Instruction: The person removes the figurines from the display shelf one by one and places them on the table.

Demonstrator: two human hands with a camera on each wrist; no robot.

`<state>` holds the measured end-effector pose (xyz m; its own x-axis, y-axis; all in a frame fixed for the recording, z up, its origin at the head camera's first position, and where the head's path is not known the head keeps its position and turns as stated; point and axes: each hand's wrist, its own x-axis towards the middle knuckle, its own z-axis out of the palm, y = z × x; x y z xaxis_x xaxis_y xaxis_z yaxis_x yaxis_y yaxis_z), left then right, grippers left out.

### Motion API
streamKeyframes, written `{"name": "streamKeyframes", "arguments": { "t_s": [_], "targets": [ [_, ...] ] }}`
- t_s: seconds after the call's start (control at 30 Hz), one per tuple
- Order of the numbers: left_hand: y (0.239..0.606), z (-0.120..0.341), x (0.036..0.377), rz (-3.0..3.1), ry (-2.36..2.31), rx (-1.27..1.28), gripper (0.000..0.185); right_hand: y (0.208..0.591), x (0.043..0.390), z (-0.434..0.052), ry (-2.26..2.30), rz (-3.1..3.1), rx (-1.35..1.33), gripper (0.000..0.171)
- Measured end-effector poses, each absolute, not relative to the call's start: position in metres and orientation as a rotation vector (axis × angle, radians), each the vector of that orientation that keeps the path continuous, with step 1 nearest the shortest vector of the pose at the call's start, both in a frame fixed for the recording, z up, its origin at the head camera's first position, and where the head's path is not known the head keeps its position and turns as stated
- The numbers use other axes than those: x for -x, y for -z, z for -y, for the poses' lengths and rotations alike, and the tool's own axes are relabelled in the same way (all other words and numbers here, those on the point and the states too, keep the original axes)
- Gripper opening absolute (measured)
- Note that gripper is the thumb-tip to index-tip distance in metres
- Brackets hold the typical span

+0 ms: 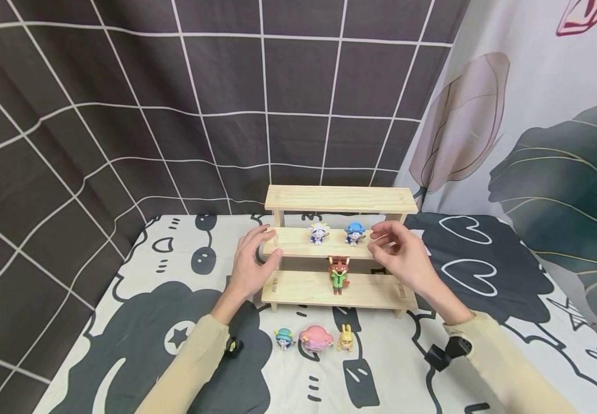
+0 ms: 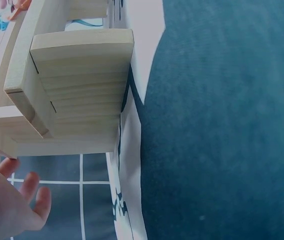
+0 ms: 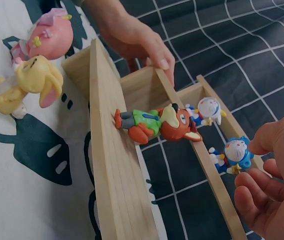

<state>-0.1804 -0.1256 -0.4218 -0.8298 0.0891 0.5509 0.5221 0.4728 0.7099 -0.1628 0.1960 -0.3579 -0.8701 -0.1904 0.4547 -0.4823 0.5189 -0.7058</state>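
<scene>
A three-tier pale wood display shelf (image 1: 306,289) stands on the patterned cloth. My left hand (image 1: 251,261) grips the left end of its middle tier, thumb at the front edge and fingers at the back. Just right of a blue-hatted figurine (image 1: 354,234) on that tier is my right hand (image 1: 402,253), its fingers loosely bent and holding nothing. In the right wrist view, the thumb and fingertips lie close beside the figurine. To its left stands a white-hatted figurine (image 1: 318,234). A fox figurine (image 1: 338,276) in a green shirt stands upright on the bottom tier.
In front of the shelf, a teal-hatted figurine (image 1: 283,338), a pink round figurine (image 1: 316,338) and a yellow rabbit figurine (image 1: 345,338) sit in a row on the cloth. Behind the shelf hangs a dark grid-patterned curtain (image 1: 298,138); a leaf-patterned curtain (image 1: 464,126) hangs at right.
</scene>
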Motion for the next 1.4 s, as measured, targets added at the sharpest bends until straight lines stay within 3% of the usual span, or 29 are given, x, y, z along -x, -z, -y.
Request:
{"name": "streamKeyframes", "arguments": {
  "t_s": [1.4],
  "targets": [
    [0.424, 0.126, 0.182, 2.274, 1.298, 0.52, 0.041, 0.358, 0.189, -0.184, -1.287, 2.474, -0.619, 0.035]
  ]
}}
